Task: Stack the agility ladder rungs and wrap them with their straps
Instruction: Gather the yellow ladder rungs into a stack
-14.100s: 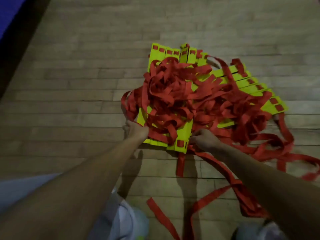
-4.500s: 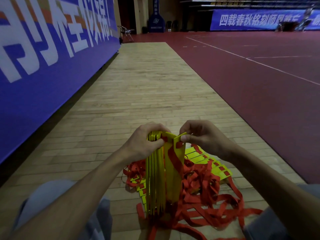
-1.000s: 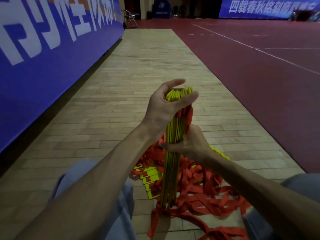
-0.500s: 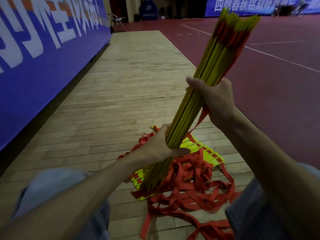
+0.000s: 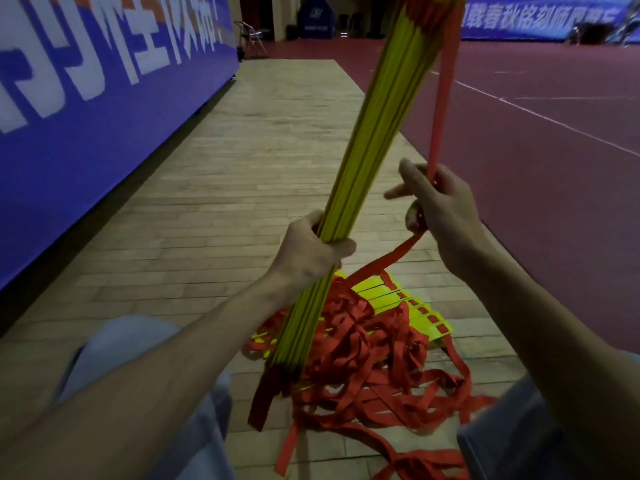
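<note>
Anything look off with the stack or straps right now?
Yes. Several yellow rungs lie fanned on the floor, outside the bundle the left hand grips, and the red straps around them form a tangled heap. The right hand holds one strap.

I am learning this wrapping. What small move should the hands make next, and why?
Probably the right hand should swing the red strap across the rung bundle, just above the left hand. The strap hangs straight from the bundle's top and the left hand grips the rungs together, so a first turn looks possible.
</note>
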A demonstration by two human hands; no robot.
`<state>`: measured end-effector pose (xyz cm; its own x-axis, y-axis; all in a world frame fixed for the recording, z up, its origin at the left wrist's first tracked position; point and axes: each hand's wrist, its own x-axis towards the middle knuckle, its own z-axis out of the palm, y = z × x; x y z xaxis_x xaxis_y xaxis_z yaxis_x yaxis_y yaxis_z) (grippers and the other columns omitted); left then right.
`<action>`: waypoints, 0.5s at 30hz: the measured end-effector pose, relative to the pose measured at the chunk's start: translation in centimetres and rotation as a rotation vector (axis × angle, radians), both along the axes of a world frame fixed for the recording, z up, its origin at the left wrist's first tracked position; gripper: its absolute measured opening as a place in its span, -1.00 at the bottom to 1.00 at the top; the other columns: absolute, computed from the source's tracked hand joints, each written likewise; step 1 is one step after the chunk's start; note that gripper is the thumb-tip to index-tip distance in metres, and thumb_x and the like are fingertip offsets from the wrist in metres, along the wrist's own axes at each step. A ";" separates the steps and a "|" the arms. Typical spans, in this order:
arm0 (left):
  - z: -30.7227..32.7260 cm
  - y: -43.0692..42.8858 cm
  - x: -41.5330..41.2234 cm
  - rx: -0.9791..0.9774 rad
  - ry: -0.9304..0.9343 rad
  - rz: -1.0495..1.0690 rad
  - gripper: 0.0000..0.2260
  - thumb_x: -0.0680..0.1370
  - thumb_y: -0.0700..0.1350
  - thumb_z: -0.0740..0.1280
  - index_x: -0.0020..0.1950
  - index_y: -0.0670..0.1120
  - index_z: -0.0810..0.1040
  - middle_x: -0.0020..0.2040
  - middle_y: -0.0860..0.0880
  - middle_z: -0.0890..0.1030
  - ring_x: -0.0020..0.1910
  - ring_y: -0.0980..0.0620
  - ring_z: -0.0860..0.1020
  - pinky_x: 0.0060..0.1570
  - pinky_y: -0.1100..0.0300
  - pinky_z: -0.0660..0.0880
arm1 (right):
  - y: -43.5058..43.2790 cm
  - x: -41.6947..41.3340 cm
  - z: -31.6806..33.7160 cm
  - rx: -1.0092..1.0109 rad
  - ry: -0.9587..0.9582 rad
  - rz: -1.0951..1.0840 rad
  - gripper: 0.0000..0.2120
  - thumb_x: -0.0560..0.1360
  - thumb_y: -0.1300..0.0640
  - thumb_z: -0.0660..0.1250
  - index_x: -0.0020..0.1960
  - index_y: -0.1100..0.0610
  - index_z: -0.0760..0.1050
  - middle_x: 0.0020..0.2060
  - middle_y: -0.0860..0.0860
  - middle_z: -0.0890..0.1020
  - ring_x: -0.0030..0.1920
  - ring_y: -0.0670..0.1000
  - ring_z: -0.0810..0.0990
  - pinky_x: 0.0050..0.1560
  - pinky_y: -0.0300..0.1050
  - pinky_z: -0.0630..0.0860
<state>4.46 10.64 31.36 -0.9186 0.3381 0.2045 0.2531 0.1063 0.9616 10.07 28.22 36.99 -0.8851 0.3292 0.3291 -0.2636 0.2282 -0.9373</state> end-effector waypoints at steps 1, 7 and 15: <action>0.6 -0.5 -0.4 0.049 -0.008 0.018 -0.81 0.31 -0.17 0.46 -0.13 -0.09 0.54 -0.48 0.03 0.54 -0.52 0.06 0.51 -0.43 0.15 0.46 | -0.2 -0.1 -0.2 0.027 -0.031 0.033 -0.71 0.56 -0.09 0.32 0.08 0.13 0.53 -0.24 0.02 0.71 -0.48 -0.09 0.51 -0.45 -0.27 0.43; 3.4 -3.4 -1.8 0.216 -0.046 0.102 -0.85 0.34 -0.15 0.42 -0.13 -0.12 0.55 -0.45 0.00 0.54 -0.49 0.05 0.52 -0.43 0.16 0.51 | -2.8 0.6 -2.0 0.289 -0.329 0.355 -0.66 0.53 -0.02 0.34 -0.08 0.29 0.60 -0.29 0.17 0.71 -0.31 0.15 0.67 -0.23 0.01 0.62; 3.3 -3.8 -0.9 0.311 -0.183 0.064 -0.96 0.37 -0.07 0.45 -0.28 0.01 0.65 -0.35 -0.03 0.64 -0.35 -0.02 0.63 -0.31 0.03 0.62 | -8.8 1.0 -6.1 0.545 -0.392 0.561 -0.23 0.29 -0.29 0.51 0.37 -0.02 0.33 -0.03 -0.13 0.63 0.01 -0.16 0.62 0.02 -0.19 0.55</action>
